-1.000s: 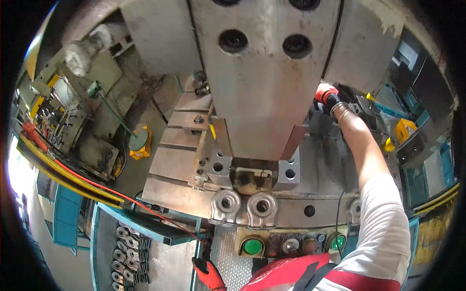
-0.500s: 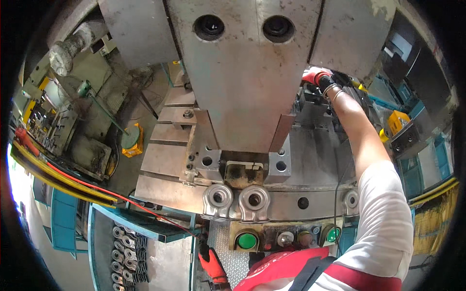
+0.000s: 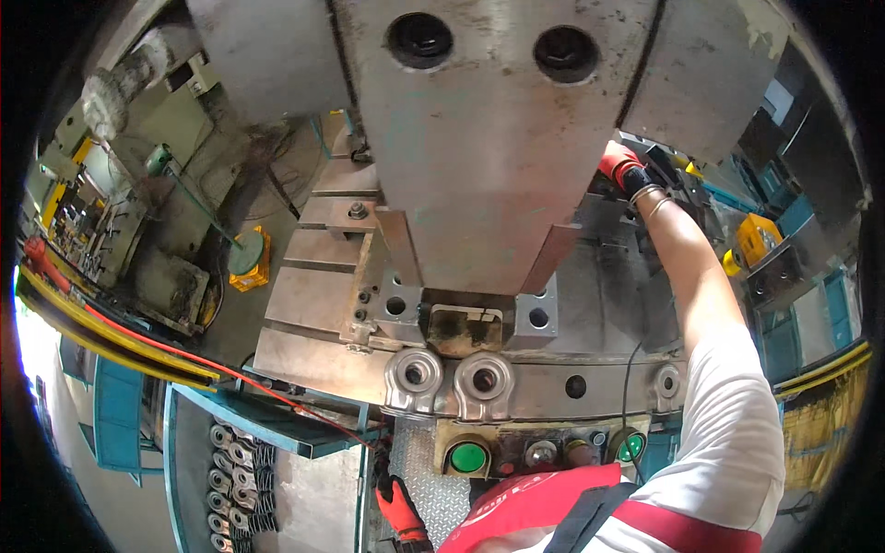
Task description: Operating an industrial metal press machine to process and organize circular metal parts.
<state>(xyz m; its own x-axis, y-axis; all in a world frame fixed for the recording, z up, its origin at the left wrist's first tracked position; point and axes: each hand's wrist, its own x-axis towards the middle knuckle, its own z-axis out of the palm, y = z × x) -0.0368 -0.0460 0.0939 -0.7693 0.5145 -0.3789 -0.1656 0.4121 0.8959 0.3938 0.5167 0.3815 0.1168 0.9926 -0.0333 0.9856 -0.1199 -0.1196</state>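
My right arm reaches far forward past the right side of the large steel press block (image 3: 479, 166). My right hand (image 3: 618, 161), in a red glove, is partly hidden behind that block, so its fingers do not show. Low in the view, my left hand (image 3: 400, 507) wears an orange-red glove with black fingers, curled around the dark end of a red hose (image 3: 277, 399). Just ahead on the press's front ledge lie two formed metal brackets with round holes, a left bracket (image 3: 424, 359) and a right bracket (image 3: 498, 398).
A control panel (image 3: 502, 436) with green buttons stands close to my body. At left, a blue-framed bin (image 3: 318, 498) holds several similar brackets. One more holed piece (image 3: 666, 394) sits at the ledge's right. A yellow crate (image 3: 758, 235) stands far right.
My view has shifted slightly, and the press block appears farther right. My right hand has come a little back and to the right. My left hand stays at the hose end.
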